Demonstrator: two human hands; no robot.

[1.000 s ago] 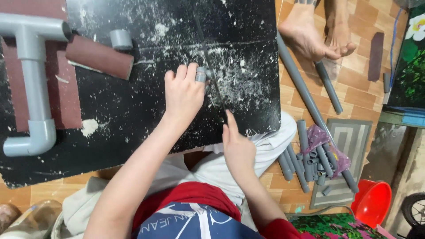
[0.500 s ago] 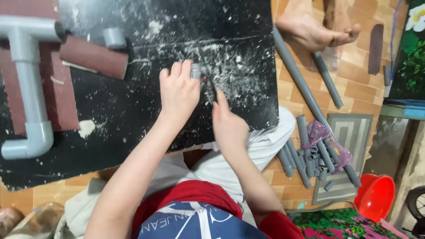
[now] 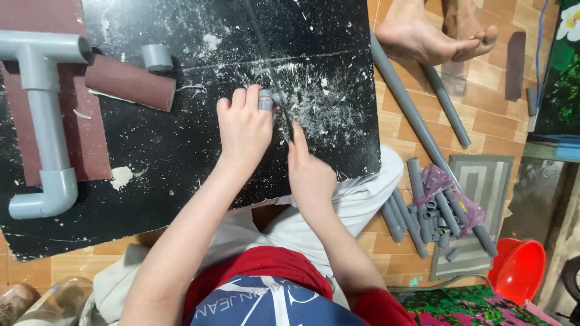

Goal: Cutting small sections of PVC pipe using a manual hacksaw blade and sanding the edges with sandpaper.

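The left hand [image 3: 243, 130] pinned a short grey pipe piece [image 3: 266, 100] to the black board [image 3: 181, 175] under its fingertips; the right hand [image 3: 309, 174], just beside it, gripped a thin saw blade [image 3: 269, 72] crossing the piece. Left of the left hand lay a sandpaper roll [image 3: 129, 82], one grey coupling [image 3: 157, 57] and a pipe assembly [image 3: 42, 121]. Right of the right hand, cut pipes sat in a purple bag [image 3: 444, 199] near a red bucket [image 3: 518, 268].

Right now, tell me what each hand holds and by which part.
The left hand pinches a short grey pipe piece around its body, against the black board. The right hand grips the near end of a thin saw blade.
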